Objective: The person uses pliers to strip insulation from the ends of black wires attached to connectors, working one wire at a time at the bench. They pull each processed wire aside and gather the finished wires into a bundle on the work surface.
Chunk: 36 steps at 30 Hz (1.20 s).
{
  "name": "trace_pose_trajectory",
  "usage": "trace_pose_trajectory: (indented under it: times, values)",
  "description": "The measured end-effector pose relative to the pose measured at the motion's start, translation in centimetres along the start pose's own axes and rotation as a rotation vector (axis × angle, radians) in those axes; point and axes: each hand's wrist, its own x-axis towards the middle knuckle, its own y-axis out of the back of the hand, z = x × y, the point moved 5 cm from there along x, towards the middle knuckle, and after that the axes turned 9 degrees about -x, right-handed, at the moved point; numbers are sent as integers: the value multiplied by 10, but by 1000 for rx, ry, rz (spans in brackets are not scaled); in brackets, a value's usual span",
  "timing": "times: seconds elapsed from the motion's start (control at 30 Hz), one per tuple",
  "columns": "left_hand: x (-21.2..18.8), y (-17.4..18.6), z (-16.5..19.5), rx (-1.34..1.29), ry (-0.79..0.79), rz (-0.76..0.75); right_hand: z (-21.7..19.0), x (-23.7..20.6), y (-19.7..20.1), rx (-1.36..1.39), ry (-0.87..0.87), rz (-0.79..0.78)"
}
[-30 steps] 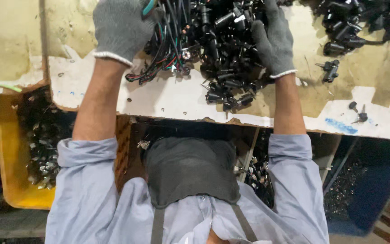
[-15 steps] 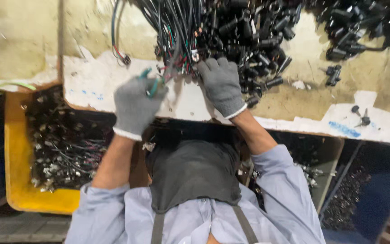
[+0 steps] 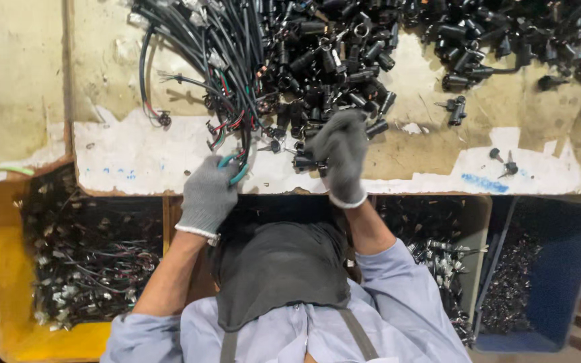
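A bundle of black cables (image 3: 237,60) with coloured wire ends lies on the worn bench (image 3: 115,154). To its right is a heap of black connectors (image 3: 344,60). My left hand (image 3: 206,195), in a grey glove, is at the bench's near edge, just below the wire ends. It holds a teal-handled tool (image 3: 233,168). My right hand (image 3: 341,158), also gloved, is closed on a black connector (image 3: 304,163) at the near edge of the heap.
Below the bench edge stand a yellow bin (image 3: 8,282) of wired parts, a middle bin (image 3: 438,255) of small metal parts and a blue bin (image 3: 553,269). Loose black pieces (image 3: 455,107) and small screws (image 3: 506,161) lie on the bench's right side.
Both hands have come back from deep in the pile toward the near edge. The left hand carries the teal tool down below the wire ends, and the right hand has closed on a connector.
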Motion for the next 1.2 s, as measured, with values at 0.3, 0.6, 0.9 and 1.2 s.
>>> trace_pose_trajectory:
  times: [0.3,0.6,0.9,1.2]
  values:
    - [-4,5,-1,103,101,92,-21,-46,-28,-687,108,-228]
    - [10,18,5,130,22,-66,-22,-49,-27,-801,87,-384]
    - [16,15,-17,84,-60,-97,-34,-45,-26,-832,112,-226]
    - [-14,50,7,-1041,749,-183,-42,-46,-49,-818,259,-415]
